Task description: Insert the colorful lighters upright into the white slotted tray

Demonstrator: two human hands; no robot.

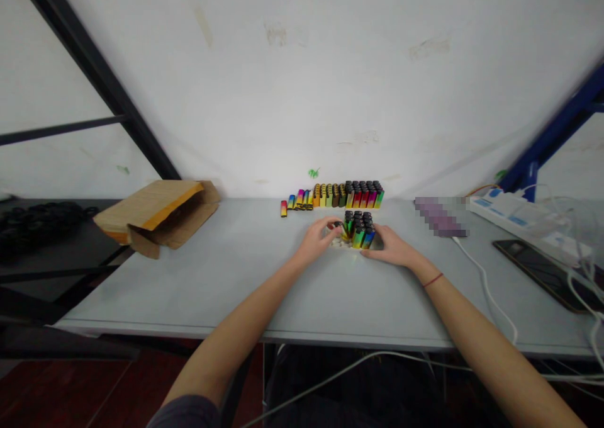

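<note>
Here we go: **cluster of disposable lighters** [359, 230] standing upright on the table, front-centre, right btw your hands. Black caps up, rainbow-fade bodies, packed tight.

Your **L hand** [321, 239] is closed, fingers curled at the cluster's left side, pinching what looks like a **tilted lighter** [342, 228], mostly hidden by the fingers. Your **R hand** [389, 247] is half open and cupped, **fingertips** [377, 234] on the cluster's right side, no firm grip that I can see. **Pale bits** [337, 243] sit just under your L fingers, too small to tell what they are.

Straight ahead, a **long row of upright lighters** [349, 195] runs along the table's back edge, gold tops to the left, black caps to the right. **Lighters lying flat** [300, 202] at the row's left end, and a **lone lighter** [284, 208] just beside them.

All this is on a **pale grey table** [202, 289]. Far left, an **open cardboard box** [160, 217]. Far right, a **blurred purple object** [441, 217], then a **white power strip** [512, 217] w/ **white cables** [486, 289] and a **dark smartphone** [538, 274] lying face up. **Red string bracelet** [433, 281] on your R wrist.
</note>
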